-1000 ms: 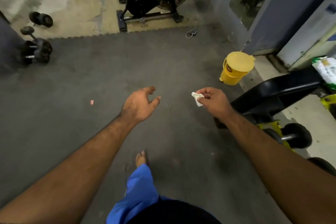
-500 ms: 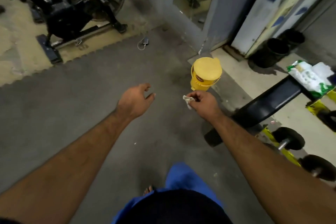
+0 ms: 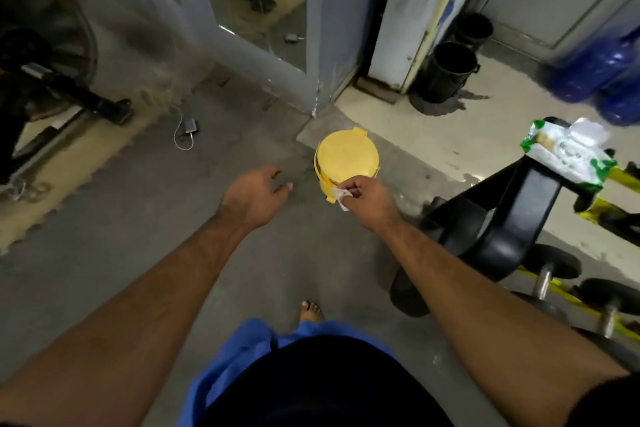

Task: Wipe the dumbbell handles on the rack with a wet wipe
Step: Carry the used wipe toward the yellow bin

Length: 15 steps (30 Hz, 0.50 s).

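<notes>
Grey rubber floor (image 3: 104,218) | right hand (image 3: 369,199) pinches crumpled white wipe (image 3: 341,196) | left hand (image 3: 252,196) loose, empty | round yellow bin (image 3: 346,158)

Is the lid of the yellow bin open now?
No, the flat lid lies shut on the yellow bin.

I cannot read any text here. The green and white wipes packet (image 3: 568,156) has printing on it, but it is too blurred for me. The yellow bin (image 3: 346,163) shows a dark band on its side, and I cannot make out letters there.
</notes>
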{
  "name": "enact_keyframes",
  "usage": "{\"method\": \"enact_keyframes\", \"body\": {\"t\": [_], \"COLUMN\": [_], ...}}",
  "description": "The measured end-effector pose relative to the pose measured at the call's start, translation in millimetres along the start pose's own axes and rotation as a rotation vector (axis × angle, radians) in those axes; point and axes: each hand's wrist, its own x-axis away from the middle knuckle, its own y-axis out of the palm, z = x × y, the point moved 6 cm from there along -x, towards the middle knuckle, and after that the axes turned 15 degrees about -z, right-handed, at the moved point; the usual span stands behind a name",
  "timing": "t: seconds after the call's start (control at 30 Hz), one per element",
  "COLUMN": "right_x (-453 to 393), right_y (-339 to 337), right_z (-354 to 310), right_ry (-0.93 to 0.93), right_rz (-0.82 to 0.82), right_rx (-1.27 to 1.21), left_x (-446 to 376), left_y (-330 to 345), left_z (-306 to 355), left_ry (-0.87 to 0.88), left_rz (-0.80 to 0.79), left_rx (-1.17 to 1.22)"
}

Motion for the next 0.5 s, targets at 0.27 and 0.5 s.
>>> {"method": "enact_keyframes", "body": {"t": [0.27, 0.5], "right_x": [-121, -185], "right_y": [-47, -61], "right_z": [-10, -27], "right_ry": [0.190, 0.346], "right_rz": [0.185, 0.413], "right_rx": [0.039, -0.078], "left_x": [-176, -295], "left_y": [-43, -83], "left_z": [-5, 5], "left_ry": [0.191, 0.332], "left_rz": [-0.217, -0.429], "left_rx": [-0.007, -0.125]}}
